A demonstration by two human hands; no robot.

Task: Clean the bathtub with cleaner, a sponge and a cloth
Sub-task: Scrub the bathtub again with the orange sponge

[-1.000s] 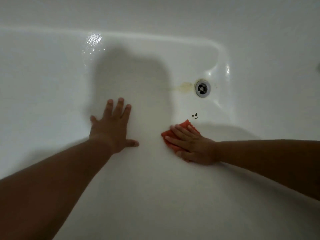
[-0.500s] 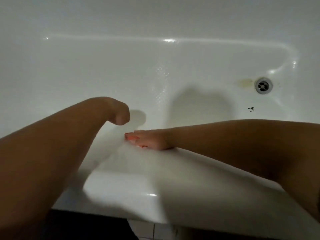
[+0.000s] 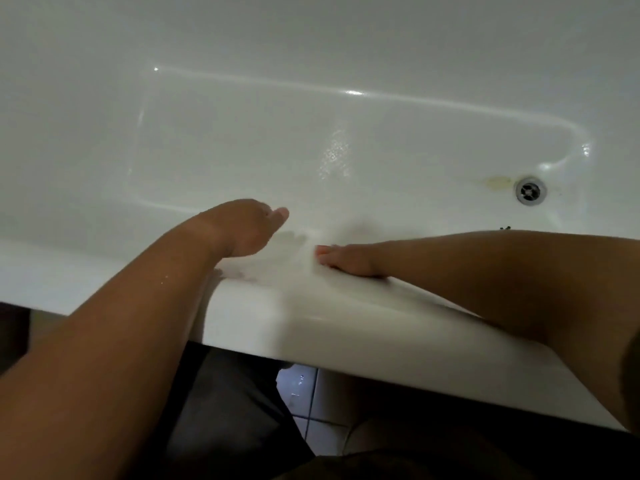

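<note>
The right grip (image 3: 346,260) lies flat against the inner wall of the bathtub (image 3: 311,327), just below the rim, fingers straight and pressing, pointing left. The cloth is not plainly in view: a reddish trace (image 3: 319,251) at those fingertips may be its edge, and if so the cloth sits pinned under the palm, pressed and not clenched. The left grip (image 3: 249,226) hangs over the rim just beside it, to its left and slightly further in. Its thumb sticks out, but its fingers are blurred and turned away, so I cannot tell whether it is released or curled. It holds nothing that shows.

The tub's long axis runs left to right across the view, with the drain (image 3: 530,191) at the far right end, a yellowish stain (image 3: 498,181) touching its left side and dark specks (image 3: 505,228) near the right forearm. The wall to be wiped stretches leftward from the right grip, so a stroke that way probably meets the left grip first, and it would need to clear. Sponge and cleaner are out of view. No brand, label or writing can be read anywhere
</note>
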